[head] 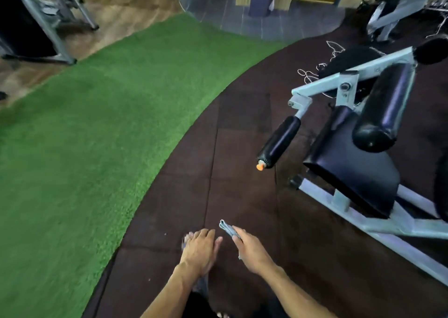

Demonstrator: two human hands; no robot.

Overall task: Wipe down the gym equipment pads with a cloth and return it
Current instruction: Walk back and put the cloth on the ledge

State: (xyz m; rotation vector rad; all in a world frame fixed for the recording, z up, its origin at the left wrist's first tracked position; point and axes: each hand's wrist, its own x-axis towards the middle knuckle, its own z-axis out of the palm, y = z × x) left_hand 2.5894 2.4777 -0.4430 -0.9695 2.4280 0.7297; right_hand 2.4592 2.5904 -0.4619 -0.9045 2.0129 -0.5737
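A folded grey cloth (228, 229) sticks out of my right hand (249, 248), which grips it low in the middle of the view. My left hand (201, 249) hovers just left of it, fingers spread and holding nothing. To the right stands a grey-framed gym machine (322, 81) with a black seat pad (356, 169), a thick black roller pad (383, 109) above the seat, and a slimmer black roller pad (280, 143) with an orange end cap (260, 166). Both hands are well short of the pads, above the floor.
Dark brown rubber tiles (242, 128) cover the floor under me, bordered on the left by green artificial turf (97, 123). The machine's low grey base rails (400, 228) run along the floor at right. More equipment frames stand at the far left (48, 26) and far right (392, 9).
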